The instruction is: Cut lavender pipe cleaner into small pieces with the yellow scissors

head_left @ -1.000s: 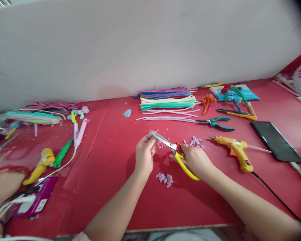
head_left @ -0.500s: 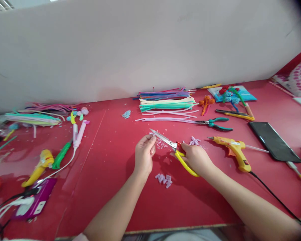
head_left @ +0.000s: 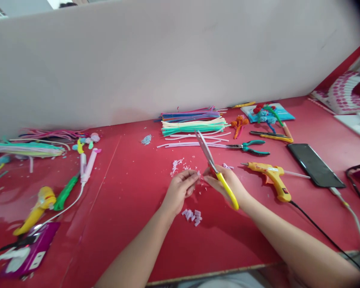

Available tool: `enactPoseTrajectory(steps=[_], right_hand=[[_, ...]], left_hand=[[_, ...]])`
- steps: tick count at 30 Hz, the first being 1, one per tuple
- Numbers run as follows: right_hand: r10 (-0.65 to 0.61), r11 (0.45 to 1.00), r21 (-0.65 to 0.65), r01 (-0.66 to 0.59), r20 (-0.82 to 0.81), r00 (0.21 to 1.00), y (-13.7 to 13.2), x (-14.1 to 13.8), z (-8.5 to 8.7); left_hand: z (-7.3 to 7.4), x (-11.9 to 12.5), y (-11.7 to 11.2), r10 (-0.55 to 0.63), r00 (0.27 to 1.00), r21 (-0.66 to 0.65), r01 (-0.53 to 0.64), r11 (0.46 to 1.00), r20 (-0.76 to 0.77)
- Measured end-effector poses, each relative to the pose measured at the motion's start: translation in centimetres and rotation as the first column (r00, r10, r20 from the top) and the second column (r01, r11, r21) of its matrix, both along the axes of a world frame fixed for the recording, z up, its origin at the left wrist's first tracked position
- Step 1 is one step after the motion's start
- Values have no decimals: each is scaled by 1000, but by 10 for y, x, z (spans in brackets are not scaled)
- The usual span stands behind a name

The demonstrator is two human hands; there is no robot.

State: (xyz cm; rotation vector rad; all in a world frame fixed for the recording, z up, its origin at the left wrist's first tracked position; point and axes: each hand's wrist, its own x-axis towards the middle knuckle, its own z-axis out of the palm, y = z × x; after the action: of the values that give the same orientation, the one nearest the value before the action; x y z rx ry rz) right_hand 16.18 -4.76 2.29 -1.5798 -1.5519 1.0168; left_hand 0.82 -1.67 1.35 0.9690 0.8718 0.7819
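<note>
While the far left of the red surface carries a bundle of pastel stems, a purple power strip lies at the near left, with a yellow tool and a green one just beyond it. Farther right sits a tuft of blue fluff. In the middle, the left hand pinches a small lilac piece between thumb and fingers; pale clippings are scattered just beyond it, and cut bits lie on its near side. Next, the right hand grasps the scissors, blades pointing to the far side, its fingertips near the piece; whether they touch it I cannot tell. Cream-and-teal stems lie beyond both hands. To the right come pliers, a yellow glue gun nearer, then a black phone.
</note>
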Motion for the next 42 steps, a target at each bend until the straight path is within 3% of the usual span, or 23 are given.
enactPoseTrajectory(steps=[2, 6, 12, 18, 22, 25, 28, 33, 42], right_hand=[[1, 1000, 7, -1, -91, 996, -2, -1, 4], [-7, 999, -44, 2, -98, 995, -4, -1, 7], [-23, 1000, 3, 23, 34, 999, -2, 0, 0], [-17, 1000, 23, 15, 106, 994, -1, -1, -11], [-32, 999, 50, 16, 321, 947, -1, 4, -5], [-53, 998, 48, 31, 568, 822, -1, 8, -1], [-16, 1000, 4, 19, 703, 711, -1, 8, -3], [87, 996, -56, -68, 776, 625, -5, 0, -11], [99, 994, -53, -93, 781, 616, -7, -6, -9]], left_hand=[[2, 1, -2, -86, 996, -1, 86, 996, -35], [3, 2, -5, -179, 979, 15, 181, 983, -98], [1, 1, -4, -66, 964, 173, 113, 978, -258], [0, 1, -6, -69, 945, 239, 151, 959, -320], [-4, 0, -3, 45, 968, 225, 12, 974, -248], [-7, -3, 2, 227, 962, 166, -201, 965, -150], [-7, -7, 7, 329, 943, 131, -321, 938, -40], [-5, -11, 11, 389, 921, 96, -389, 916, 26], [-9, -13, 11, 396, 915, 134, -403, 905, 74]])
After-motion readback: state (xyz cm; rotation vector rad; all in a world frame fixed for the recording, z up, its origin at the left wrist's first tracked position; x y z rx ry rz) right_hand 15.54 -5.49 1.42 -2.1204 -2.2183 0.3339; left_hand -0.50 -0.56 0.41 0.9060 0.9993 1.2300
